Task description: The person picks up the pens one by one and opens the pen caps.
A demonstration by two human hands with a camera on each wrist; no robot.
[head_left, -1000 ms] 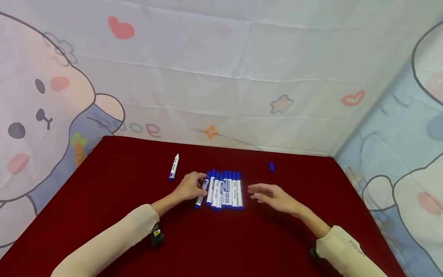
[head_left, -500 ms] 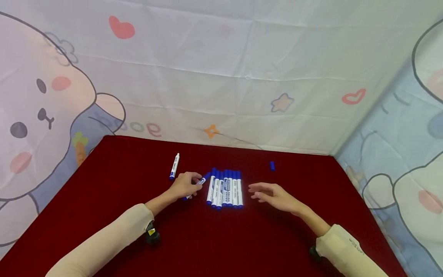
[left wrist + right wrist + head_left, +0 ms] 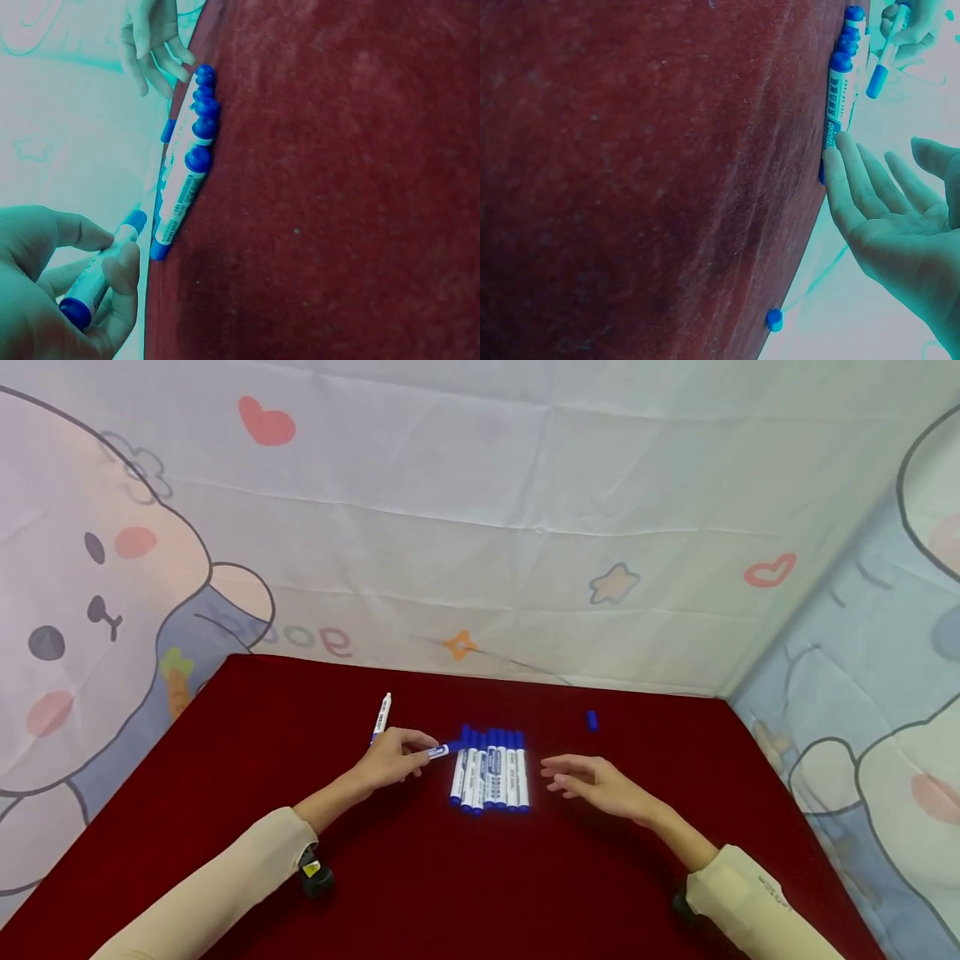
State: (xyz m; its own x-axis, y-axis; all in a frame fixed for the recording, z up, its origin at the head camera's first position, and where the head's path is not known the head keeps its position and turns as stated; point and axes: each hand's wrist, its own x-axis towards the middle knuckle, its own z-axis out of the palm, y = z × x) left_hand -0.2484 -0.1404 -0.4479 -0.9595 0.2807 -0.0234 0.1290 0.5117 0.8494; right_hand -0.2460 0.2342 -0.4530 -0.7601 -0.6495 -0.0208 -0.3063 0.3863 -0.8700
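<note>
My left hand [image 3: 390,758] pinches a blue-capped white marker [image 3: 97,274] between thumb and fingers, its cap pointing right toward the row. Beside it lies a row of markers [image 3: 491,772], side by side with their blue caps at the far end. To the right of that row, my right hand [image 3: 596,787] hovers with relaxed fingers and holds nothing. In the right wrist view its fingertips overlap the nearest marker [image 3: 840,94]. An uncapped marker [image 3: 382,714] with a white tip lies behind my left hand, its lower end partly hidden.
A loose blue cap [image 3: 592,721] lies at the back right of the dark red tablecloth [image 3: 480,877]. A printed cloth backdrop [image 3: 420,485] rises behind the table and along its sides.
My left hand has taken the leftmost marker out of the row, moved left with it and turned it from near upright to nearly sideways. My right hand has stayed in place.
</note>
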